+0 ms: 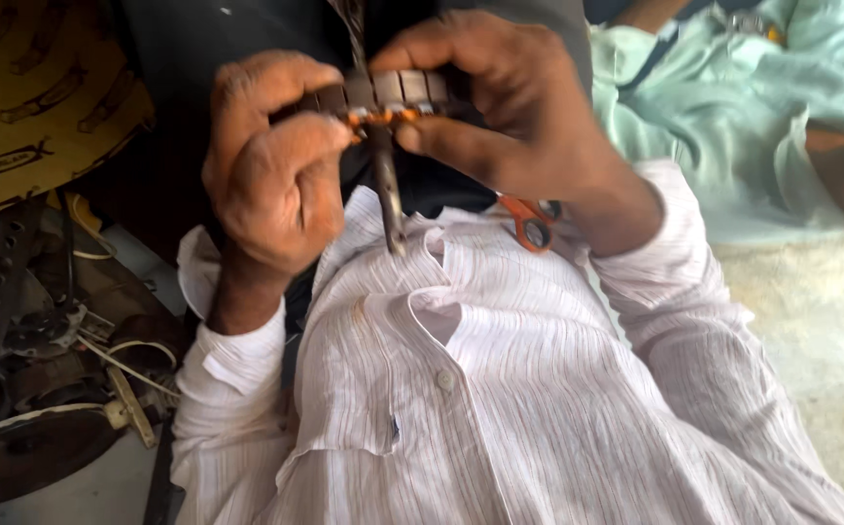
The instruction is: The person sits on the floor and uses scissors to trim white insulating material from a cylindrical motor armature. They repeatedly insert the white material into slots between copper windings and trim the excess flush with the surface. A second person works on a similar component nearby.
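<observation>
Crosswise between both hands (276, 165), slotted metal core (398, 89), axis left-right.

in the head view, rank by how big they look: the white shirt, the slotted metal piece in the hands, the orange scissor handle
1. white shirt, by far the largest
2. slotted metal piece, partly hidden by both hands
3. orange scissor handle, only partly showing, so ranks 2 and 3 are unsure

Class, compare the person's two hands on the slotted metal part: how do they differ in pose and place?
The left hand sits lower, its back to the camera, thumb pressed under the slotted metal part. The right hand arches over from above, fingers curled across the top. Both pinch the part near its orange wire, above a thin metal tool.
</observation>
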